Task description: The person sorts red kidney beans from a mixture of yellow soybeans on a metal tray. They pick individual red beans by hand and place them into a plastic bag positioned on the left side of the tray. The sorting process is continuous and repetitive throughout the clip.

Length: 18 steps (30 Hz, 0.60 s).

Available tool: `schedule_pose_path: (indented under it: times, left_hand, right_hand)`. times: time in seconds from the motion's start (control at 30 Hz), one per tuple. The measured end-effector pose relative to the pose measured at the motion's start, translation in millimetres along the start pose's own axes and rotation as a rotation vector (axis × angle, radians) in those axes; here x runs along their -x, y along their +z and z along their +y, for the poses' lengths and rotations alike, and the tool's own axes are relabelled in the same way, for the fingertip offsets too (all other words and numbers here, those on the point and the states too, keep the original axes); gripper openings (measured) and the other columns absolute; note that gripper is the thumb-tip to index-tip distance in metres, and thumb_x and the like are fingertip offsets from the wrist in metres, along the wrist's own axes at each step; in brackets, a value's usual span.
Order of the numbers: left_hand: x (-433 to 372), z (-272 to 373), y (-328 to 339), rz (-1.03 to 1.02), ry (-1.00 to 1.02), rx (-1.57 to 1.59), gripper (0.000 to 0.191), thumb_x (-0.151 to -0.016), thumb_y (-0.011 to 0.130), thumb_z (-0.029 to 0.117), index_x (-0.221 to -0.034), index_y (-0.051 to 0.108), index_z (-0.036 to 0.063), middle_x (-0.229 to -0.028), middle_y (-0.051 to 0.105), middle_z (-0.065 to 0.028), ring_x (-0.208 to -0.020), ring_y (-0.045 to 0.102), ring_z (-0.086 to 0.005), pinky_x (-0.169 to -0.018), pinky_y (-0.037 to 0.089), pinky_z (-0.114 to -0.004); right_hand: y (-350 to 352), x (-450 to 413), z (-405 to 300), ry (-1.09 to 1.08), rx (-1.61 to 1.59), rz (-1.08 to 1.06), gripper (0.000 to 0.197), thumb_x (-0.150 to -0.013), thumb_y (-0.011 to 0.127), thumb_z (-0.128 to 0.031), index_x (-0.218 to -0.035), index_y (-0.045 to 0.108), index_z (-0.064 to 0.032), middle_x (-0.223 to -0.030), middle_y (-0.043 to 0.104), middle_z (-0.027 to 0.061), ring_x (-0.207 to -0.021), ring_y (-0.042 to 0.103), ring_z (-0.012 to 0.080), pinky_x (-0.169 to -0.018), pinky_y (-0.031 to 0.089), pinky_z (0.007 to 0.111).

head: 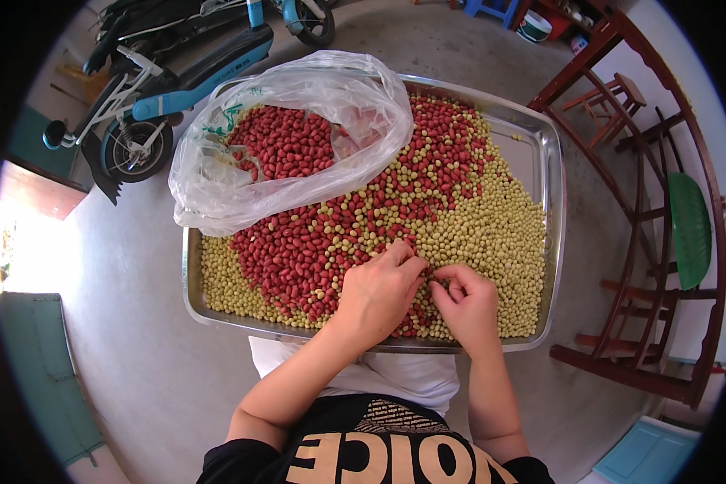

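A large rectangular metal tray lies before me, holding yellow soybeans and red-skinned peanut kernels. The two kinds mingle in the middle, while the right side is mostly soybeans. On the tray's upper left sits a clear plastic bag, its mouth wide and more peanut kernels inside. My left hand rests over the mixed kernels with its fingers bent down. Close to its right, my right hand has thumb and forefinger near each other just above the pile. Whether either holds a kernel is too small to tell.
A blue electric bike stands on the concrete floor at upper left. Dark red wooden frame furniture stands along the right, with a green plastic basket by it. A blue stool and a bucket are at the back.
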<state>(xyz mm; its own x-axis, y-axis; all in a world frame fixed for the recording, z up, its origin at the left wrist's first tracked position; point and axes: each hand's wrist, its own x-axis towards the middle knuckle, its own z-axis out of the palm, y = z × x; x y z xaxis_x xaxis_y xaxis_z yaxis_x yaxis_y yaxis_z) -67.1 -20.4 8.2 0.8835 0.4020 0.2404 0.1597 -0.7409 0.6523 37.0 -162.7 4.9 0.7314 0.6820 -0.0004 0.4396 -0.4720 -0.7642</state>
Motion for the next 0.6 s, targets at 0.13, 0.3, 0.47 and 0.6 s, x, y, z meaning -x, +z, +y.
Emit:
schedule_pose_path:
  times: [0.13, 0.3, 0.47, 0.6]
  left_hand:
    - [0.9, -1.4, 0.1, -0.018, -0.014, -0.028, 0.014, -0.084, 0.074, 0.014, -0.097, 0.071, 0.0106, -0.097, 0.065, -0.0055, -0.075, 0.069, -0.0284, -0.061, 0.055, -0.039]
    - [1.3, -2.5, 1.9, -0.023, -0.008, -0.052, 0.01, -0.084, 0.074, 0.014, -0.093, 0.07, 0.0106, -0.093, 0.064, -0.0052, -0.075, 0.068, -0.0282, -0.061, 0.055, -0.039]
    - [2.4, -2.4, 0.7, 0.04, 0.004, 0.03, 0.011, -0.084, 0.076, 0.013, -0.093, 0.071, 0.0094, -0.089, 0.066, -0.0064, -0.075, 0.068, -0.0283, -0.061, 0.055, -0.038]
    - [5.9, -3.8, -8.8, 0.174, -0.019, 0.189, 0.015, -0.081, 0.079, 0.004, -0.094, 0.072, 0.0052, -0.088, 0.068, -0.0079, -0.067, 0.066, -0.0233, -0.057, 0.053, -0.032]
  right_hand:
    - [-4.2, -1.7, 6.1, 0.065, -0.589, 0.056, 0.009, -0.088, 0.066, 0.001, -0.089, 0.058, -0.0028, -0.072, 0.058, -0.0003, -0.056, 0.046, 0.0051, -0.051, 0.035, 0.019]
    - [-15.4, -4.2, 2.1, 0.187, -1.13, -0.008, 0.013, -0.084, 0.058, 0.009, -0.09, 0.053, -0.0013, -0.078, 0.06, 0.0064, -0.058, 0.05, 0.0078, -0.05, 0.037, 0.02]
    - [-5.5, 0.4, 8.1, 0.063, -0.642, 0.014, 0.009, -0.084, 0.067, 0.0, -0.089, 0.061, -0.003, -0.07, 0.056, 0.001, -0.056, 0.048, 0.0077, -0.05, 0.035, 0.023]
    - [3.2, 0.9, -2.1, 0.008, -0.115, 0.057, 0.005, -0.084, 0.073, -0.001, -0.085, 0.067, -0.0009, -0.055, 0.041, -0.0038, -0.052, 0.037, 0.0065, -0.048, 0.03, 0.027]
